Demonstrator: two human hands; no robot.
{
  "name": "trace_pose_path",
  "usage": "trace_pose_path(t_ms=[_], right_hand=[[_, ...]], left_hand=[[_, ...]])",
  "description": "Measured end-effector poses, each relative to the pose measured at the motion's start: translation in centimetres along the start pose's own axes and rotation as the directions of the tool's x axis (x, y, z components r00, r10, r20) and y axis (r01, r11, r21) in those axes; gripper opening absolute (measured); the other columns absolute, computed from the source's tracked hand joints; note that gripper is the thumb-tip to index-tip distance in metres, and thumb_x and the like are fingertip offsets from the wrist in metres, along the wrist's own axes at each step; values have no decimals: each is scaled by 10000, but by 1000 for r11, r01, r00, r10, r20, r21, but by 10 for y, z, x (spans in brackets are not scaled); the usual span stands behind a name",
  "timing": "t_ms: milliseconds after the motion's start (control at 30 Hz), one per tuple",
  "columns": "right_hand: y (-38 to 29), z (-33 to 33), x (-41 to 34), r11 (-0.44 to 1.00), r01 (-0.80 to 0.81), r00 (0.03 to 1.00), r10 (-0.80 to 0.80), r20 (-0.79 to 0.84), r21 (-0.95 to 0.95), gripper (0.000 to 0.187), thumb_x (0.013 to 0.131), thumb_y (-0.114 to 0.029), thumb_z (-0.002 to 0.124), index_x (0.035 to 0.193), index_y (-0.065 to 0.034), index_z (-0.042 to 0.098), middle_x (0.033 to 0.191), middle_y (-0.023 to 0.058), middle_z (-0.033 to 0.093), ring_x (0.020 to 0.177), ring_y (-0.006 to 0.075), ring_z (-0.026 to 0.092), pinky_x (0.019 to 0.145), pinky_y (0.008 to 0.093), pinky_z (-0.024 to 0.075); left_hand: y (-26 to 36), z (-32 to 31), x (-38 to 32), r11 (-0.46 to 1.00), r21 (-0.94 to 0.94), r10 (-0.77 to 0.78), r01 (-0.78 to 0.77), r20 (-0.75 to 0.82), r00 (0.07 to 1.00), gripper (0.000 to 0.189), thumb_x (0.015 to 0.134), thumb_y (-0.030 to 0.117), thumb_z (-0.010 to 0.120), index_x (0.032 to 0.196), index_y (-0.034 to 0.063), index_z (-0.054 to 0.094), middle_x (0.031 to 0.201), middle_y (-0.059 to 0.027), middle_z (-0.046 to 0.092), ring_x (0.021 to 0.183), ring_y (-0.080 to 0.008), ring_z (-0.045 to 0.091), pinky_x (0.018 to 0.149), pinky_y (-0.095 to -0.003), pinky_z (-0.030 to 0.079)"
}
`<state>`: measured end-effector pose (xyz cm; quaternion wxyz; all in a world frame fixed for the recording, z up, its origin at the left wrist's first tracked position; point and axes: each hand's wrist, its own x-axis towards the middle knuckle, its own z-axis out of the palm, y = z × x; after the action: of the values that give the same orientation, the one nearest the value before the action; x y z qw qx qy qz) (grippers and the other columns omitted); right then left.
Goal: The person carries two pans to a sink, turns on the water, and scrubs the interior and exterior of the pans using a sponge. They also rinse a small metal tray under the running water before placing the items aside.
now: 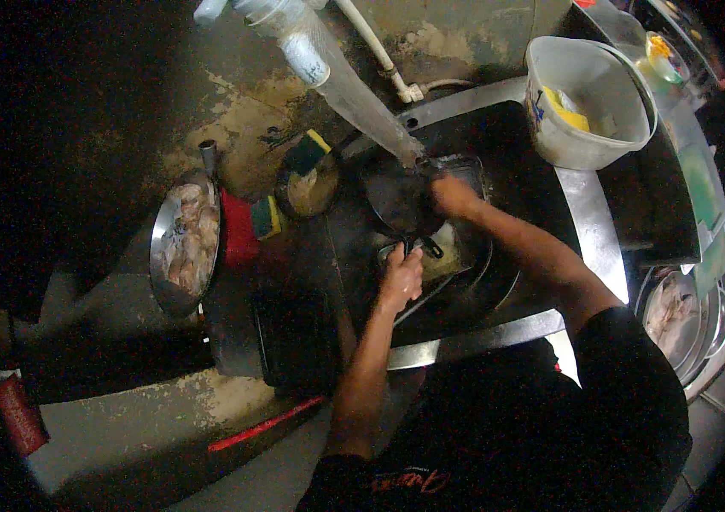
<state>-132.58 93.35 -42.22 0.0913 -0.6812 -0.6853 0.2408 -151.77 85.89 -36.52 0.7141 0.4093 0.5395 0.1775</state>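
My left hand (402, 276) grips the black handle of a dark round pan (401, 198) over the sink (497, 333). On the pan's far right side, my right hand (455, 196) is closed in a fist-like shape at the rim. Whether something lies inside those fingers is hidden. A translucent hose or sleeve (369, 109) slants from a white pipe fitting (303, 57) down to the pan's far edge. Beneath the pan, other dark cookware and a pale soapy-looking patch (449, 262) show in the basin.
Left of the sink are a metal pan of pale raw-looking pieces (186, 240), two sponges (308, 152) (266, 217), a round bowl (306, 189) and a black tray (295, 339). A white bucket (586, 102) stands at the back right corner, a metal bowl (676, 320) lower right.
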Motion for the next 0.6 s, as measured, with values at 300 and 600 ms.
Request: trace_pose_path(t_ms=[300, 600], right_hand=[[-71, -1, 12, 743, 426, 903, -314, -293, 516, 316, 625, -63, 548, 934, -7, 584, 983, 185, 554, 918, 315, 526, 794, 346, 418], [-42, 38, -6, 892, 292, 956, -262, -131, 344, 385, 568, -37, 548, 950, -44, 599, 989, 157, 563, 1005, 322, 475, 889, 381, 365]], left_hand=[[-10, -14, 25, 953, 272, 172, -133, -127, 977, 415, 852, 247, 447, 1145, -32, 354, 647, -78, 477, 400, -167, 420, 309, -307, 330], [-39, -37, 27, 683, 663, 474, -308, -82, 877, 380, 847, 215, 450, 1078, -83, 402, 688, -137, 498, 613, -228, 512, 596, -378, 403]])
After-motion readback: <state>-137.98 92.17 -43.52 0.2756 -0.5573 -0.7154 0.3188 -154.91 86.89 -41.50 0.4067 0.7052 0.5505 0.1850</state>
